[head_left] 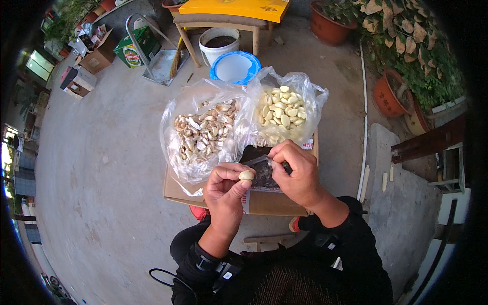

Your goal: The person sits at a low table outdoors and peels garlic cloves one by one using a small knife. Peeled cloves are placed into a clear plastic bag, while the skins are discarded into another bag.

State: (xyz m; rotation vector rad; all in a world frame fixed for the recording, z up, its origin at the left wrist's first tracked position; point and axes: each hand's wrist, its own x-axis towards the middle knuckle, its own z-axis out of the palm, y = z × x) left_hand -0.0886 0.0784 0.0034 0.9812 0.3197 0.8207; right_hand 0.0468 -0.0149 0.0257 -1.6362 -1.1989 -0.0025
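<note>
My left hand [225, 192] pinches a pale garlic clove [246, 175] between thumb and fingertips, above the near side of a cardboard box [272, 204]. Close beside it, my right hand [299, 173] has thumb and forefinger closed on a thin pale scrap [270, 161], seemingly garlic skin. Beneath both hands lies something black, perhaps a plastic bag [263, 175], partly hidden by them. On the box's left, a clear plastic bag [171, 152] holds unpeeled garlic cloves [206, 133]. Smooth peeled cloves [283, 108] fill another clear bag [318, 101] at the back right.
Behind the box stands a blue-rimmed white bucket [235, 68], with a white pail [220, 44] by a wooden stool [225, 21]. A metal dustpan [164, 68] and broom [176, 63] are farther left. Potted plants [392, 93] line the right. A low wooden stool [268, 239] shows below.
</note>
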